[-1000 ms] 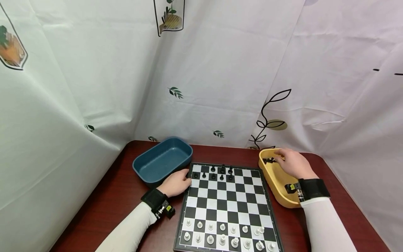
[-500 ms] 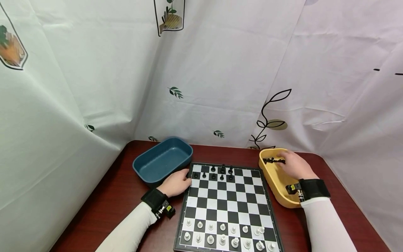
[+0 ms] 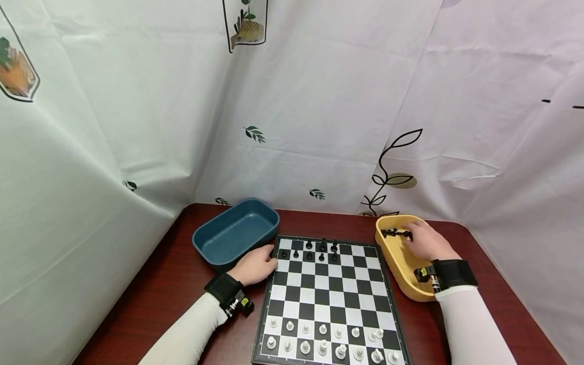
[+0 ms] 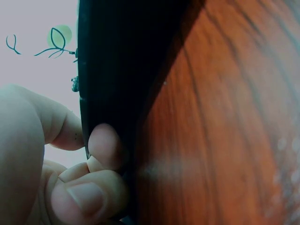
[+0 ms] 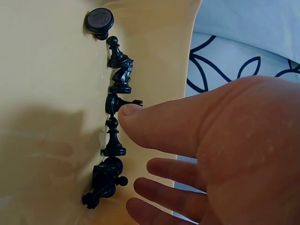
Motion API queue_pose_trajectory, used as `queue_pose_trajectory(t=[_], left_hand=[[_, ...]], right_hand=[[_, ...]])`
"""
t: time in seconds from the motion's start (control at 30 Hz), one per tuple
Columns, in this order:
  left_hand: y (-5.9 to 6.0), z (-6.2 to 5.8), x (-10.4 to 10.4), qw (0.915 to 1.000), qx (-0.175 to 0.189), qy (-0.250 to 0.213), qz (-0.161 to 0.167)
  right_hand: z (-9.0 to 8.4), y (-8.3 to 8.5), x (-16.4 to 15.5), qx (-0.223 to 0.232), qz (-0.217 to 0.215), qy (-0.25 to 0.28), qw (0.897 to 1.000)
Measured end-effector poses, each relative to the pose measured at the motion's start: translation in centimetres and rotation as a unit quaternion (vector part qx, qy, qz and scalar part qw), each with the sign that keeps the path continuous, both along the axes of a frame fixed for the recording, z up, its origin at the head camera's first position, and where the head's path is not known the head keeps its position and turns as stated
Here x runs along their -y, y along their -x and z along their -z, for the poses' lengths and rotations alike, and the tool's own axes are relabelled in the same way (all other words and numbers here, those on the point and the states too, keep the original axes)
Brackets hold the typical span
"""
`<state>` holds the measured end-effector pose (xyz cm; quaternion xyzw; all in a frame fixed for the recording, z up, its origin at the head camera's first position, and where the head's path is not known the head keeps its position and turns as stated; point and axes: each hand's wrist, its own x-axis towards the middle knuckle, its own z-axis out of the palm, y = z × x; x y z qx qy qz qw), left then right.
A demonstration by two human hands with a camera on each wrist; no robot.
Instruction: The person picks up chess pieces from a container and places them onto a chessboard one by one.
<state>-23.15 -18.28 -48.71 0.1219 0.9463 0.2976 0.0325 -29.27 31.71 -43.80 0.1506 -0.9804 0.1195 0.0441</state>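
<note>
A chessboard (image 3: 326, 294) lies mid-table, with several black pieces (image 3: 321, 248) on its far rows and white pieces (image 3: 324, 344) on its near rows. My left hand (image 3: 256, 264) sits at the board's far left edge. In the left wrist view its curled fingers (image 4: 105, 145) press the dark board edge (image 4: 112, 70). My right hand (image 3: 424, 242) reaches into the yellow tray (image 3: 388, 256). There my right hand (image 5: 138, 138) hovers with relaxed fingers, its thumb tip beside a row of lying black pieces (image 5: 115, 140). It holds none of them.
A blue tray (image 3: 234, 230) with nothing in it stands at the board's far left corner. The dark red table (image 3: 150, 299) is walled by white printed cloth (image 3: 319, 126) at the back and both sides. The yellow tray's floor (image 5: 47, 93) is bare left of the pieces.
My right hand has drawn back slightly to the right inside the yellow tray, uncovering more of the black pieces. The left hand and board have not moved.
</note>
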Motion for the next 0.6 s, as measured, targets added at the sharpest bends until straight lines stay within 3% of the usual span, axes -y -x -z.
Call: queue_pose_trajectory(t=[0.6], left_hand=[[0.11, 0.2, -0.04, 1.0, -0.001, -0.004, 0.0]], right_hand=[[0.7, 0.39, -0.03, 0.042, 0.003, -0.028, 0.999]])
